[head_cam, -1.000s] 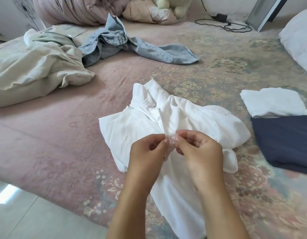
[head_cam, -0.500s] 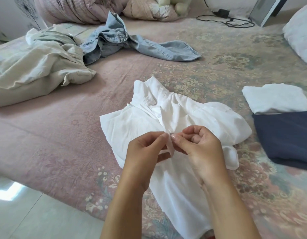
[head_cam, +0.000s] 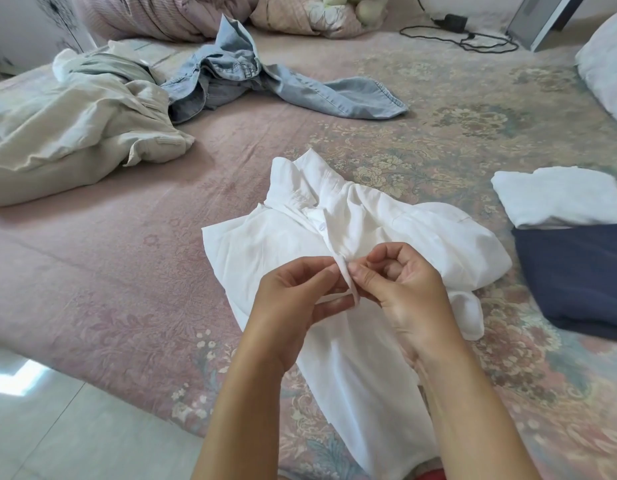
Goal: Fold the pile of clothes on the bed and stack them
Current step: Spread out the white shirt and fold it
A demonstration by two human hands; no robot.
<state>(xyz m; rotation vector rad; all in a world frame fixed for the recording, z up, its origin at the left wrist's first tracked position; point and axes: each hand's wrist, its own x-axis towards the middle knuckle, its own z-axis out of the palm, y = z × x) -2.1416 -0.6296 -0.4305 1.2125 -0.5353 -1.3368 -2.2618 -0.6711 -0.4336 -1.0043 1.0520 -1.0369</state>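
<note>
A white button shirt (head_cam: 397, 223) lies crumpled on the bed (head_cam: 127, 271), collar away from me, its lower part hanging over the near edge. My left hand (head_cam: 296, 299) and my right hand (head_cam: 400, 289) both pinch the shirt's front placket strip at its middle, fingertips almost touching. A beige garment (head_cam: 75, 133) and a light-blue denim shirt (head_cam: 238, 77) lie unfolded at the far left. At the right sit a folded white piece (head_cam: 559, 199) and a folded navy piece (head_cam: 577, 271), side by side.
Bunched pink bedding (head_cam: 144, 15) and a plush toy (head_cam: 362, 5) lie at the bed's head. A black cable with adapter (head_cam: 459, 32) lies at the far right, beside a white pillow (head_cam: 608, 60). Tiled floor (head_cam: 58, 427) shows at the lower left.
Both hands stay pinched on the placket and have shifted slightly along it. A loop of the strip now stands between my fingers.
</note>
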